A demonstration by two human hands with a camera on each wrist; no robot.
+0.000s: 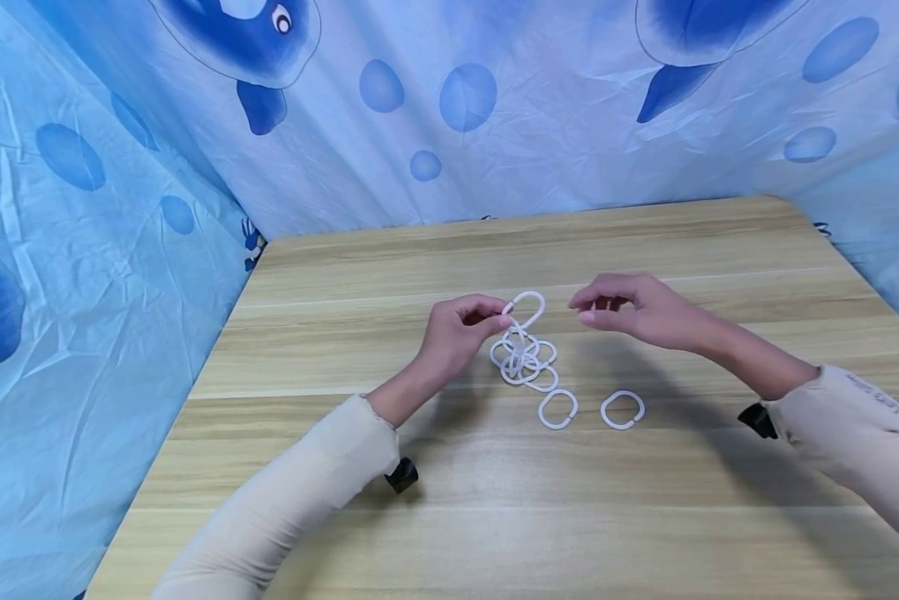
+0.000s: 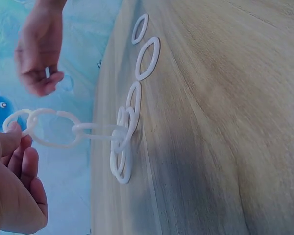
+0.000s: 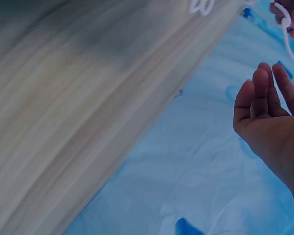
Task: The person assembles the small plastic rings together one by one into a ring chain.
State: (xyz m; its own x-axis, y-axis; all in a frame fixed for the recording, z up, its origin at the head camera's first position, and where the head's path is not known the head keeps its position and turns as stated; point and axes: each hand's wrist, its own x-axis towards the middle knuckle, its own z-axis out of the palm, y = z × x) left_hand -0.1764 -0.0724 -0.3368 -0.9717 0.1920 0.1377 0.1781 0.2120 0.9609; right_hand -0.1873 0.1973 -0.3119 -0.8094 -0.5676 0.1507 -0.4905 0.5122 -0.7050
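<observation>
My left hand (image 1: 456,333) pinches the top of a chain of white plastic rings (image 2: 55,128) between thumb and fingers. From it the linked rings hang down to a small pile (image 1: 520,358) on the table. To the right, my right hand (image 1: 636,310) is held in the air with loosely bent fingers and nothing in them. The right wrist view shows that hand's fingers (image 3: 260,95) apart from the chain. Two white rings, one nearer the pile (image 1: 557,409) and a separate one (image 1: 622,409), lie flat in front.
A wood-grain table (image 1: 531,533) lies under both hands. Behind it and along the left hangs a blue curtain (image 1: 449,167) printed with dolphins and bubbles. Small black devices (image 1: 402,475) sit under both sleeve cuffs.
</observation>
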